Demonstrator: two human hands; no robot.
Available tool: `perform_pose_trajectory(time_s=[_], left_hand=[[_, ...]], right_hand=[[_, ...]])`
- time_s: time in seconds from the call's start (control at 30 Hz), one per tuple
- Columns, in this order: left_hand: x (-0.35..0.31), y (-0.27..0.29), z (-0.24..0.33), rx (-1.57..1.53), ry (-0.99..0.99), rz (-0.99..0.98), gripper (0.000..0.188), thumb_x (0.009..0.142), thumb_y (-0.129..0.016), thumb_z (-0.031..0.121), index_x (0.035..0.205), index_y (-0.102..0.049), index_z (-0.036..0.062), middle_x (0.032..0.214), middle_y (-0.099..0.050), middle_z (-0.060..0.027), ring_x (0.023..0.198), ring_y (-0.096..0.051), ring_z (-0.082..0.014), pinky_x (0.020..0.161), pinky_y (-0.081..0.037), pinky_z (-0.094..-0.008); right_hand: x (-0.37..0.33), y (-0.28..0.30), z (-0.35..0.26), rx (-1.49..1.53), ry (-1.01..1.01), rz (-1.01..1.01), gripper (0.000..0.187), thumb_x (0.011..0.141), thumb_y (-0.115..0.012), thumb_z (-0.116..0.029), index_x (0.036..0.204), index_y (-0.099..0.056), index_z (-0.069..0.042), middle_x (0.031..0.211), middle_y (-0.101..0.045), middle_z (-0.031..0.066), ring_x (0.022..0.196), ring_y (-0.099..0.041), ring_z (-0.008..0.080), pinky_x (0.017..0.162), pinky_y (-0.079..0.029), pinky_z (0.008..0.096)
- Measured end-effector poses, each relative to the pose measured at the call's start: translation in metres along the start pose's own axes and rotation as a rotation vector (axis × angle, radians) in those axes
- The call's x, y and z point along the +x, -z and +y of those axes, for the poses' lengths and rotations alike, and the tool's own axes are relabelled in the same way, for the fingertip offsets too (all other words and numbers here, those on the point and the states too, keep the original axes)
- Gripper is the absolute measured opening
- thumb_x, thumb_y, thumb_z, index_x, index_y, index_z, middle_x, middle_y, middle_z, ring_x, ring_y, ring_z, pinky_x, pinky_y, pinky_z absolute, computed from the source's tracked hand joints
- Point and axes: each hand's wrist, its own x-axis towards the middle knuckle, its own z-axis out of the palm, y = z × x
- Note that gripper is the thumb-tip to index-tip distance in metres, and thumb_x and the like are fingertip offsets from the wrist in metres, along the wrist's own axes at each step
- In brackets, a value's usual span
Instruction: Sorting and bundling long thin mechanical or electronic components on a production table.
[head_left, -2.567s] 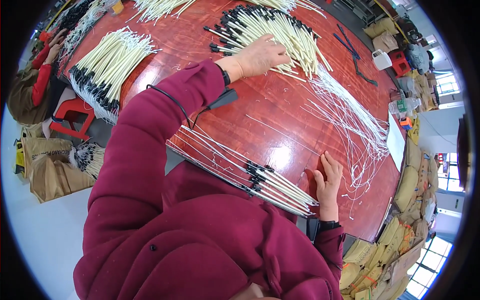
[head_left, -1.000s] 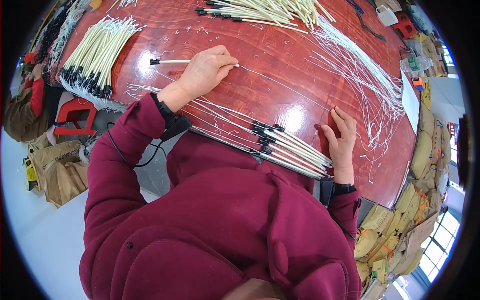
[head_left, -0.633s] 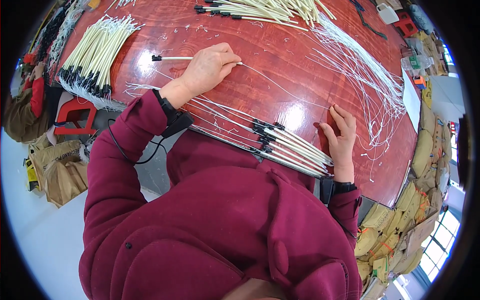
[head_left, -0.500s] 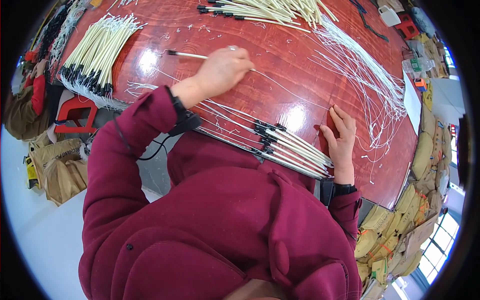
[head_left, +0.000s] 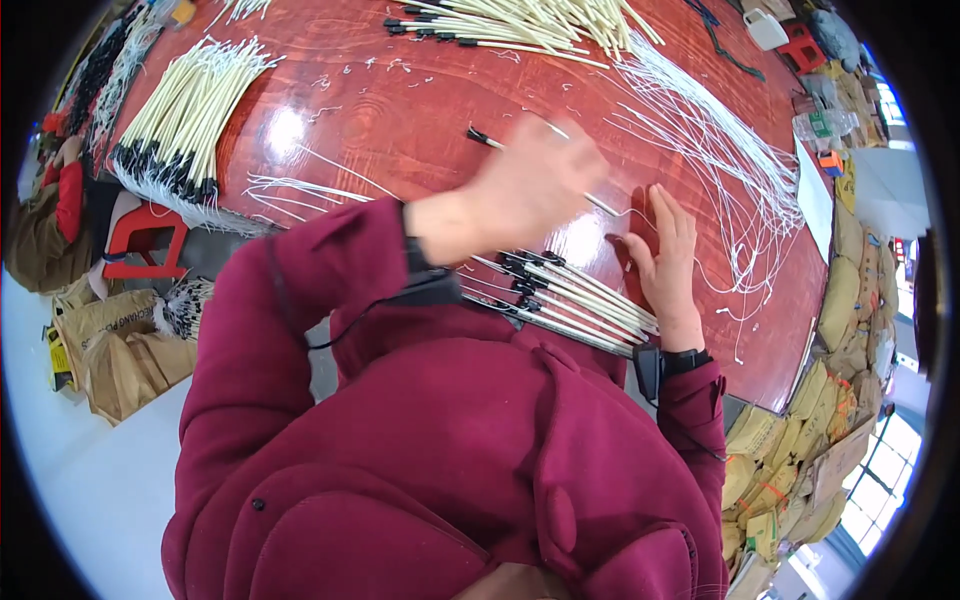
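My left hand (head_left: pixel 535 190) is smeared by motion above the red table, closed round a thin cream tube. The tube's black end (head_left: pixel 481 136) sticks out on the left, its pale tip on the right. From that tip a white string (head_left: pixel 640 212) curves toward my right hand (head_left: pixel 668 255). That hand rests on the table with thumb and fingers apart; whether it touches the string I cannot tell. Between my hands and body, at the table's near edge, lies a row of cream tubes (head_left: pixel 590 303) with black ends and white strings trailing left.
A bundle of cream tubes (head_left: pixel 190 115) lies at the far left, another pile (head_left: pixel 540 25) at the far middle. Long white strings (head_left: pixel 715 140) spread over the right side of the table (head_left: pixel 400 120). A red stool (head_left: pixel 147 240) stands on the left; stacked sacks (head_left: pixel 790 440) are on the right.
My left hand has moved right with the tube, close to my right hand. The string between them now hangs slack and curved. My right hand's fingers have straightened upward a little.
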Motion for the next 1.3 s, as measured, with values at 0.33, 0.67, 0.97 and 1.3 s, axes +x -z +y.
perform_pose_trajectory(time_s=[0.33, 0.67, 0.97, 1.3], left_hand=[[-0.065, -0.003, -0.092, -0.033, 0.373, -0.101, 0.025, 0.09, -0.073, 0.027, 0.106, -0.071, 0.0083, 0.094, -0.068, -0.0137, 0.091, -0.066, -0.0313, 0.086, -0.046, -0.0439], [-0.16, 0.072, -0.182, 0.113, 0.775, 0.069, 0.022, 0.098, -0.063, 0.022, 0.102, -0.068, 0.0009, 0.092, -0.07, -0.0189, 0.086, -0.068, -0.0397, 0.075, -0.052, -0.0441], [-0.14, 0.077, -0.115, 0.082, 0.507, 0.059, 0.024, 0.087, -0.074, 0.013, 0.107, -0.069, 0.0012, 0.116, -0.064, -0.0196, 0.11, -0.062, -0.0364, 0.094, -0.05, -0.0452], [-0.029, 0.005, 0.017, -0.522, 0.096, -0.431, 0.029, 0.091, -0.07, 0.027, 0.112, -0.069, 0.0066, 0.11, -0.062, -0.0113, 0.107, -0.059, -0.0326, 0.093, -0.048, -0.0443]], right_hand=[[0.037, -0.018, -0.023, -0.015, 0.133, -0.009, 0.016, 0.08, -0.076, -0.01, 0.093, -0.068, -0.007, 0.1, -0.067, 0.0055, 0.098, -0.059, 0.0268, 0.086, -0.043, 0.0391], [-0.028, 0.044, 0.021, 0.097, -0.026, -0.139, 0.011, 0.076, -0.072, -0.002, 0.081, -0.063, -0.006, 0.088, -0.064, 0.006, 0.089, -0.059, 0.0253, 0.081, -0.044, 0.0376], [-0.06, 0.069, 0.024, 0.278, -0.196, -0.112, 0.02, 0.084, -0.07, -0.006, 0.103, -0.069, -0.001, 0.114, -0.065, 0.0157, 0.108, -0.059, 0.0324, 0.094, -0.047, 0.0382], [0.019, 0.026, 0.065, -0.307, -0.164, 0.114, 0.049, 0.092, -0.071, -0.028, 0.127, -0.061, 0.005, 0.137, -0.058, 0.0191, 0.119, -0.055, 0.0396, 0.103, -0.044, 0.0443]])
